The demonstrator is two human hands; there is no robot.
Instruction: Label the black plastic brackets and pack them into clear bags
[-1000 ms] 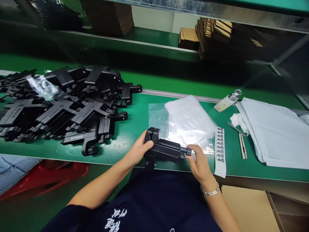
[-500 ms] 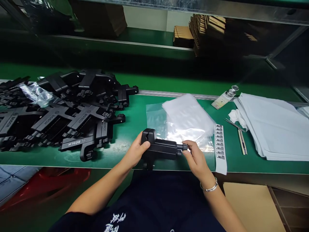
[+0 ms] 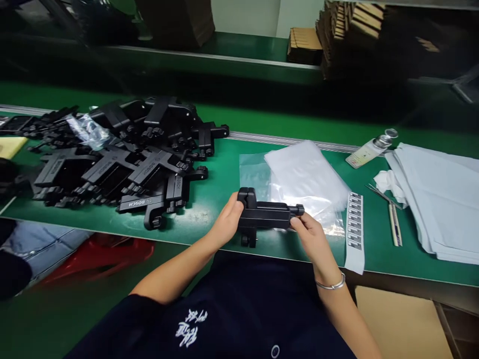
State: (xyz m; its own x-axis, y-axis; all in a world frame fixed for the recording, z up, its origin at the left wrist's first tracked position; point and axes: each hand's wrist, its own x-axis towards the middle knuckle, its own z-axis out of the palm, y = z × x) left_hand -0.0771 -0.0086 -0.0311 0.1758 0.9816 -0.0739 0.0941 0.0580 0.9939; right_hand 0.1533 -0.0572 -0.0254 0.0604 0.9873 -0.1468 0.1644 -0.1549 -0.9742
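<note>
- Unbagged black plastic part (image 3: 265, 217) held over the worktop (image 3: 217, 174) edge: left hand (image 3: 226, 224) fingers clamped on its thick end, right hand (image 3: 312, 239) fingers pinching its tip.
- Flat clear bags (image 3: 303, 174) lie just beyond the fingers.
- A pile of black parts (image 3: 127, 159) lies left of them.

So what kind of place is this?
Probably a factory packing bench: a pile of identical black Bosch-marked parts, clear plastic bags, a strip of barcode labels, and one black part held by left hand and right hand.
</note>
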